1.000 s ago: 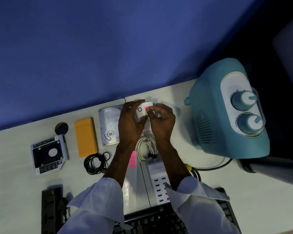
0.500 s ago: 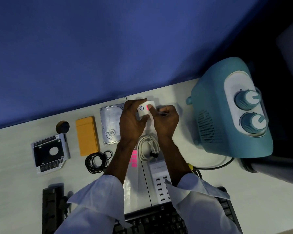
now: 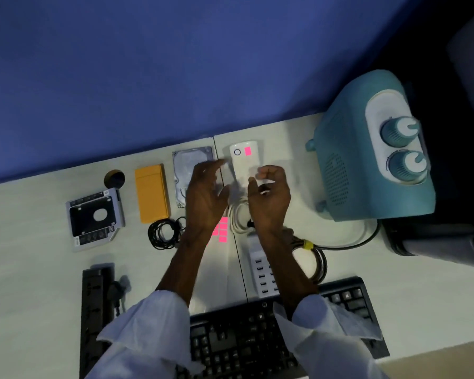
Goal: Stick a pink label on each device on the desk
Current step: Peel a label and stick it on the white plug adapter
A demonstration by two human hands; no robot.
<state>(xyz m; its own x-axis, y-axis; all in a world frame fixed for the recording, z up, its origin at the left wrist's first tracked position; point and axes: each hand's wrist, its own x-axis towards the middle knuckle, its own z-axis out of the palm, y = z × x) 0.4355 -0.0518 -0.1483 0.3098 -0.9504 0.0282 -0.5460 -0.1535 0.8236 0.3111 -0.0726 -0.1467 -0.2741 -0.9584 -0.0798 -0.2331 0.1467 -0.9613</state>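
A white power bank (image 3: 244, 162) lies flat on the desk near the blue wall, with a pink label (image 3: 247, 151) stuck beside its round button. My left hand (image 3: 205, 195) hovers just left of it, fingers spread and holding nothing. My right hand (image 3: 270, 198) hovers at its near end, fingers loosely curled and empty. A sheet of pink labels (image 3: 221, 230) lies on the desk between my wrists. Further left are a silver hard drive (image 3: 188, 162), an orange case (image 3: 151, 192) and a drive caddy (image 3: 95, 218); none of them shows a label.
A teal appliance with two knobs (image 3: 367, 170) stands at the right. A coiled white cable (image 3: 237, 217), a black cable coil (image 3: 163, 232), a white USB hub (image 3: 260, 263), a black power strip (image 3: 93, 318), a keyboard (image 3: 257, 337) and a small round disc (image 3: 115, 178) lie around.
Both hands held the power bank up while the right pressed the label on. Now it lies on the desk and both hands have let go and drawn back.
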